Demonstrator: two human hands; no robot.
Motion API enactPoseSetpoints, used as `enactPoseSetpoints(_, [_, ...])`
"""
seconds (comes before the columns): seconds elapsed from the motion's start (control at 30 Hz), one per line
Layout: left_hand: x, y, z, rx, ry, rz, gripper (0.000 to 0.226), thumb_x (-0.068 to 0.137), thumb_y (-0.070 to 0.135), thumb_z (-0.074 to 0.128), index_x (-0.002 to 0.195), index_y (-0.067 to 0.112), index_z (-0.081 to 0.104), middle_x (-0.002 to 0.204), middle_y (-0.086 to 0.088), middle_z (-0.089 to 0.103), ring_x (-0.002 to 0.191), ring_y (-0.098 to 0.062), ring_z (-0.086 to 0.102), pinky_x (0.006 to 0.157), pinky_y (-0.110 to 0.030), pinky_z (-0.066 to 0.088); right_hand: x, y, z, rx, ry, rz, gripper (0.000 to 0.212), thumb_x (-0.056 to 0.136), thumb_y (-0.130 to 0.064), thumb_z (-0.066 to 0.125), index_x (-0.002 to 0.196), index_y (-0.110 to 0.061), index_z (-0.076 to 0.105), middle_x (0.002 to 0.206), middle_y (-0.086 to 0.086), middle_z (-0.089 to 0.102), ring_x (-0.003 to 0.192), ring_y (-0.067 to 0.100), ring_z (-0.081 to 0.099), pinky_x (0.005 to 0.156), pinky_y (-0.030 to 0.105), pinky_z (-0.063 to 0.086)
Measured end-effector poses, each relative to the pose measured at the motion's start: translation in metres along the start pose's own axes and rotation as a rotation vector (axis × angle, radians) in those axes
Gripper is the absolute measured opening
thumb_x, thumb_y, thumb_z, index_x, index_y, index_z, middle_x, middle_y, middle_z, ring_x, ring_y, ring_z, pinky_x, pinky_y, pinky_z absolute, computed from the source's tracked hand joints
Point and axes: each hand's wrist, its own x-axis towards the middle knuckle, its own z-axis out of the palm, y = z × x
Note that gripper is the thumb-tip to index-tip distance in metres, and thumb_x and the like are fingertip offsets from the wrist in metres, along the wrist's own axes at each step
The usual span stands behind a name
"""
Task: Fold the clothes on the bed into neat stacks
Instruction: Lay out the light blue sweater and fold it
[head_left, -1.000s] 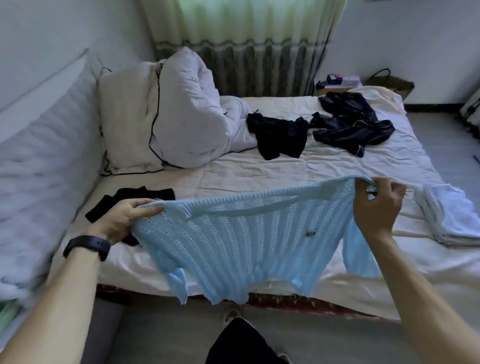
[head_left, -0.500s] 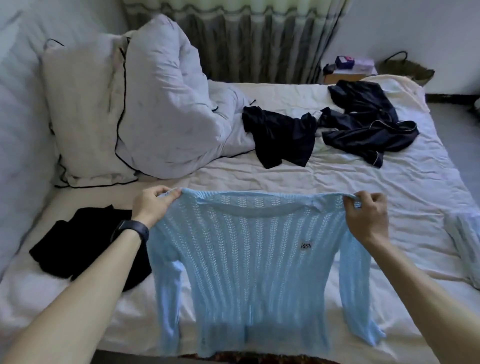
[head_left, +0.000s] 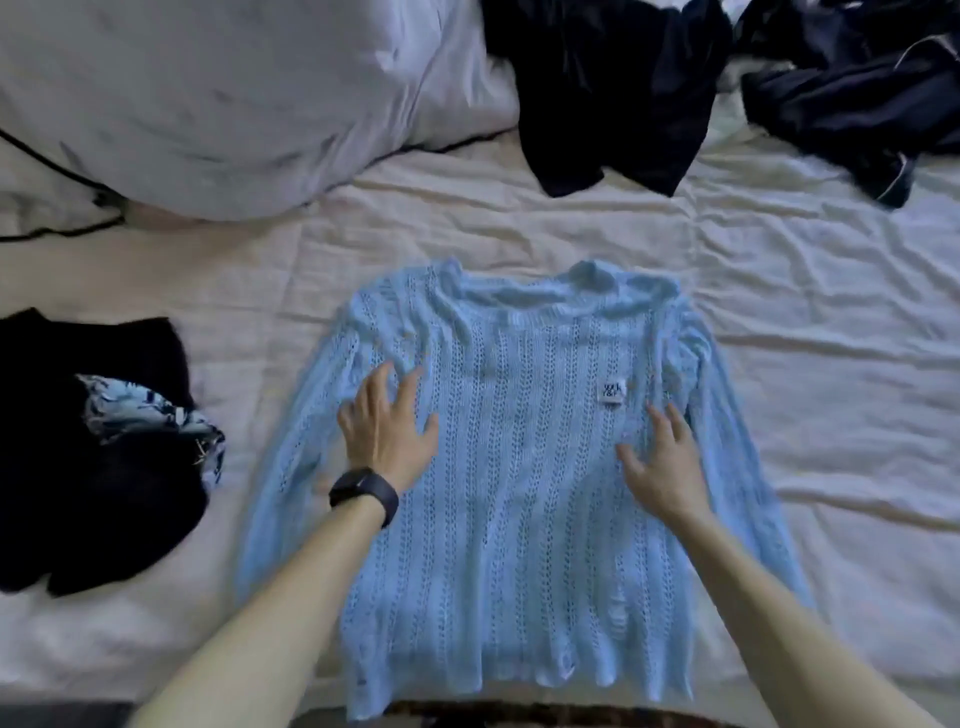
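A light blue knit sweater (head_left: 519, 467) lies spread flat, front up, on the white bed sheet (head_left: 805, 312), neckline away from me and sleeves down along its sides. My left hand (head_left: 387, 431), with a black watch on the wrist, presses flat on the sweater's left chest with fingers spread. My right hand (head_left: 662, 462) rests flat on the right chest, just below a small white label (head_left: 613, 393).
A black garment with a patterned blue piece (head_left: 104, 457) lies at the left. A grey duvet and pillow (head_left: 208, 104) fill the upper left. Two dark garments, the black one (head_left: 613, 98) and the navy one (head_left: 857, 93), lie along the top.
The sweater, held up by its shoulders before, now lies flat on the bed. Both hands have let go of the shoulders and moved down onto its chest.
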Motion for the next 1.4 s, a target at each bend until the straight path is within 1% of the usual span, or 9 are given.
enactPoseSetpoints(0.2, [-0.199,-0.054,0.065,-0.362,-0.012,-0.490,0.072,0.083,0.022,0.078,0.145,0.014,0.043,0.148,-0.019,0.036,0.136,-0.037,0.035,0.107,-0.057,0.036,-0.160,0.109,0.062,0.087,0.024,0.339,0.069,0.087,-0.025,0.079,0.143,0.001,0.048,0.140,0.026,0.049,0.132,0.040,0.045,0.112,0.049,0.036])
enactPoseSetpoints(0.33, [-0.242,-0.081,0.061,-0.616,-0.022,-0.698,0.050,0.083,0.035,0.079,0.121,0.019,0.051,0.107,0.005,0.063,0.106,-0.028,0.063,0.074,-0.024,0.050,-0.185,0.141,0.067,0.360,0.055,0.512,0.042,0.086,-0.052,0.075,0.108,-0.019,0.060,0.102,0.002,0.070,0.096,0.026,0.066,0.087,0.043,0.051])
enactPoseSetpoints(0.5, [-0.247,-0.114,0.054,-0.776,-0.404,-0.695,0.033,0.088,0.035,0.075,0.115,0.018,0.067,0.106,0.002,0.070,0.096,-0.015,0.065,0.087,-0.033,0.048,-0.185,0.167,0.068,0.477,-0.049,0.415,0.024,0.086,-0.048,0.077,0.095,-0.027,0.069,0.077,-0.019,0.071,0.070,-0.005,0.065,0.059,0.022,0.047])
enactPoseSetpoints(0.6, [-0.259,-0.123,0.043,-0.813,-0.528,-0.650,0.028,0.089,0.029,0.074,0.112,0.014,0.070,0.106,-0.003,0.071,0.093,-0.013,0.067,0.087,-0.030,0.047,-0.197,0.184,0.065,0.701,-0.099,0.453,0.023,0.093,-0.031,0.074,0.106,-0.013,0.069,0.083,-0.006,0.073,0.067,0.005,0.068,0.057,0.021,0.055])
enactPoseSetpoints(0.77, [-0.287,-0.141,0.020,-1.029,-0.174,-0.711,0.029,0.089,0.026,0.075,0.114,0.014,0.067,0.101,0.001,0.074,0.088,-0.013,0.069,0.072,-0.026,0.057,-0.235,0.216,0.037,1.024,0.196,0.471,0.012,0.095,-0.019,0.071,0.096,-0.016,0.060,0.091,0.001,0.066,0.067,0.009,0.066,0.056,0.020,0.057])
enactPoseSetpoints(0.87, [-0.305,-0.158,0.018,-0.878,-0.079,-0.706,0.025,0.091,0.032,0.072,0.104,0.012,0.066,0.097,-0.003,0.070,0.086,-0.019,0.064,0.074,-0.032,0.050,-0.252,0.232,0.035,0.895,0.263,0.488,0.014,0.095,-0.019,0.072,0.092,-0.018,0.058,0.089,0.004,0.064,0.067,0.004,0.066,0.052,0.017,0.055])
enactPoseSetpoints(1.03, [-0.327,-0.153,0.038,-0.445,-0.172,-0.641,0.026,0.089,0.044,0.072,0.088,0.019,0.062,0.090,-0.006,0.071,0.084,-0.030,0.064,0.065,-0.035,0.042,-0.259,0.242,0.062,0.395,0.154,0.612,0.019,0.091,-0.021,0.067,0.107,-0.012,0.063,0.106,0.019,0.071,0.098,0.038,0.065,0.089,0.042,0.049])
enactPoseSetpoints(1.17, [-0.328,-0.129,0.053,-0.224,-0.201,-0.650,0.048,0.086,0.022,0.071,0.129,0.014,0.051,0.135,-0.019,0.053,0.120,-0.042,0.053,0.097,-0.044,0.043,-0.254,0.215,0.066,0.251,0.146,0.626,0.046,0.091,-0.013,0.063,0.134,0.000,0.052,0.135,0.030,0.056,0.126,0.046,0.051,0.107,0.044,0.036])
enactPoseSetpoints(1.4, [-0.262,-0.019,0.071,0.018,-0.085,0.027,0.070,0.091,0.040,0.062,0.153,0.023,0.035,0.163,-0.010,0.021,0.150,-0.032,0.018,0.120,-0.055,0.012,-0.226,0.111,0.082,-0.105,0.140,-0.048,0.059,0.099,-0.037,0.059,0.149,-0.012,0.043,0.165,0.013,0.026,0.153,0.031,0.019,0.123,0.045,0.014])
